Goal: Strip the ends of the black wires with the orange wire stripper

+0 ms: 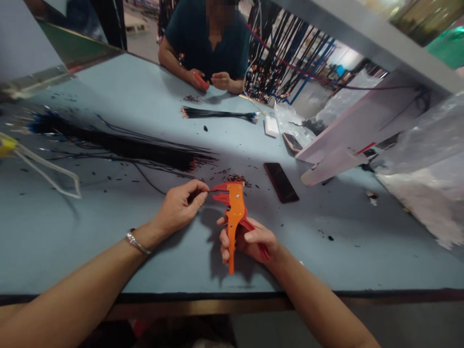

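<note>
Black wire (210,191): above counter (174,270), at orange stripper's (237,205) mouth; left hand (181,205): fingers pinched on wire; right hand (253,237): curled round stripper; step: feeding, seemingly; next: steady wire, firm squeeze

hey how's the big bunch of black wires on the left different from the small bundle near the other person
The large bundle is thick, while the small bundle is slim. The large bundle has loose strands straying from its sides; the small bundle looks tidier. Reddish tips show at the large bundle's right end but at the small bundle's left. Both are dark wires lying on the table.
</note>
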`<state>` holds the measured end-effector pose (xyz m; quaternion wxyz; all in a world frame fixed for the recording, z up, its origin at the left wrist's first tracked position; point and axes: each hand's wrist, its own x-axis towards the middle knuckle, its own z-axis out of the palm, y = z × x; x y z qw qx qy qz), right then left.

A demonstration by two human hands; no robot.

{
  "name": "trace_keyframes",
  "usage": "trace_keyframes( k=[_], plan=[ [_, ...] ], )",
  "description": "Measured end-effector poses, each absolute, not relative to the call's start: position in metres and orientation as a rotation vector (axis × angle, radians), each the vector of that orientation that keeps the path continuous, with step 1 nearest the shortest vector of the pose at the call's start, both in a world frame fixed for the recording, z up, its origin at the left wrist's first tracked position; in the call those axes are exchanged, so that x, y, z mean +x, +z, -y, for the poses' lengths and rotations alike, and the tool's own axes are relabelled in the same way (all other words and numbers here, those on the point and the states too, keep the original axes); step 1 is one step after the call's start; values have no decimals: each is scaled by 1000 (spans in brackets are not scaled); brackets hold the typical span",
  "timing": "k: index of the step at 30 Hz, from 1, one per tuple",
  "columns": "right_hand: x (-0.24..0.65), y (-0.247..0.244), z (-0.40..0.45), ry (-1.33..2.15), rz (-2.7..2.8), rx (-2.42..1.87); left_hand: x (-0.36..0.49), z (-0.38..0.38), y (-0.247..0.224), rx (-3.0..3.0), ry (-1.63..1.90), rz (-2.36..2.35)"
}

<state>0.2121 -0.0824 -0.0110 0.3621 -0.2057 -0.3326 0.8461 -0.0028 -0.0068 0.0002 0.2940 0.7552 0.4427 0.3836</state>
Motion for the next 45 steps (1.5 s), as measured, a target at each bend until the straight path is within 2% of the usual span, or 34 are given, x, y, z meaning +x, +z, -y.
trace_keyframes(
  k=[14,45],
  plan=[
    [208,-10,84,2128,915,-594,-3,7,-1,1972,1150,-1073],
    [203,0,92,1991,1057,-745,-3,16,14,1781,1113,-1010]
  ],
)
